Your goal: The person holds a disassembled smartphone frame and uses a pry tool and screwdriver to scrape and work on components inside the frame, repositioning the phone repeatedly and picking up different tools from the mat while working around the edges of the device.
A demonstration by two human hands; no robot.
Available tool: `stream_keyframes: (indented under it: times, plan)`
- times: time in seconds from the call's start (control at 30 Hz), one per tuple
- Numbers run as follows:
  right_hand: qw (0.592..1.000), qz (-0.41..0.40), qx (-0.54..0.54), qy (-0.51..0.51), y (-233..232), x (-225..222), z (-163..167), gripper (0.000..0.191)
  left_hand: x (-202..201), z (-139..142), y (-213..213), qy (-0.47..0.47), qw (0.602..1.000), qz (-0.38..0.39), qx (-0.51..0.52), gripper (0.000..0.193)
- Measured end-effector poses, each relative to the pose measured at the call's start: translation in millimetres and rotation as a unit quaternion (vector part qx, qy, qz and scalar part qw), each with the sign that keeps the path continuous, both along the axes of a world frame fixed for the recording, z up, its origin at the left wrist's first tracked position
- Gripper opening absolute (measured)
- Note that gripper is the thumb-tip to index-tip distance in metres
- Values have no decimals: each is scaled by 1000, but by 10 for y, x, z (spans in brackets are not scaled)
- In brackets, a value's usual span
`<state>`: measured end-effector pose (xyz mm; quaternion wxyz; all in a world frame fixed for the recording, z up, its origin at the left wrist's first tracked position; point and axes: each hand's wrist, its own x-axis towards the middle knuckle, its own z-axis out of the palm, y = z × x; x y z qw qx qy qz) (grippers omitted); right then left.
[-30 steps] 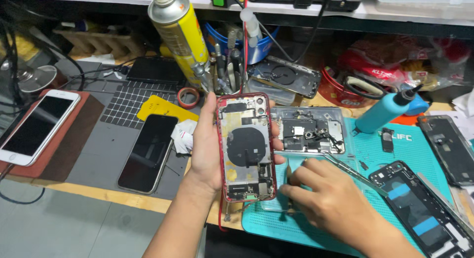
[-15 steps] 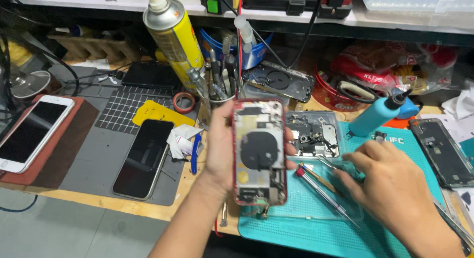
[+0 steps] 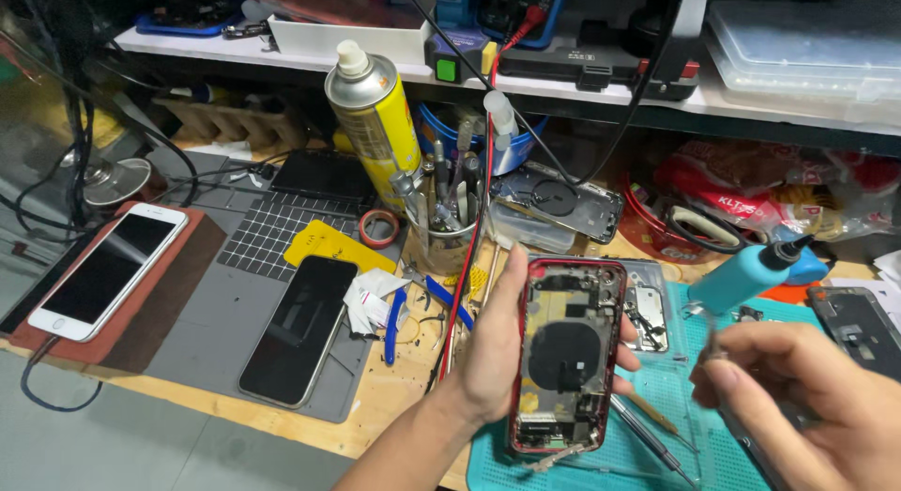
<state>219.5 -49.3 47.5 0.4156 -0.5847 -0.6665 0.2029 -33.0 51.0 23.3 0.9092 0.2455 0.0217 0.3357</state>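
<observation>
My left hand (image 3: 490,352) grips an opened red phone housing (image 3: 567,355) by its left edge and holds it upright above the teal work mat (image 3: 657,458). The housing's inside faces me, showing a round black coil and small boards. To the right, my right hand (image 3: 809,402) is closed around a thin metal tool (image 3: 710,346). The tool is blurred, and its tip points up beside a blue squeeze bottle (image 3: 746,275). The hand is a short way clear of the housing.
A yellow spray can (image 3: 375,115) and a cup of tools (image 3: 446,236) stand behind the housing. A black phone (image 3: 298,329) lies on a grey mat (image 3: 253,242), with a white phone (image 3: 108,270) at far left. Another open phone (image 3: 859,327) lies at right, and blue cutters (image 3: 394,320) lie nearby.
My right hand has drawn away from the housing to the right and now holds a thin tool up. My left hand has kept the red housing lifted and shifted it slightly right.
</observation>
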Motion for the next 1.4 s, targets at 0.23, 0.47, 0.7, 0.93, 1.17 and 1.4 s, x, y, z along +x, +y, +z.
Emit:
stream_keyframes:
  times: [0.23,0.47,0.7,0.93,1.17,1.4]
  plan:
    - [994,-19,33,-101,143,-243,190,23,10,-18,-36,79,996,-19,36,93]
    - [985,-16,76,-155,194,-400,426,21,-45,80,-88,124,990,-53,42,89]
    - [986,23,63,-149,185,-343,398,20,-90,140,-85,166,981,-55,82,85]
    - [985,18,58,-163,184,-303,384,15,-71,157,-103,185,980,-47,60,81]
    - [985,28,72,-154,192,-305,399,15,-78,111,-101,133,989,-56,30,82]
    - [989,9,56,-134,174,-314,412,14,-112,82,-104,118,991,-60,-1,83]
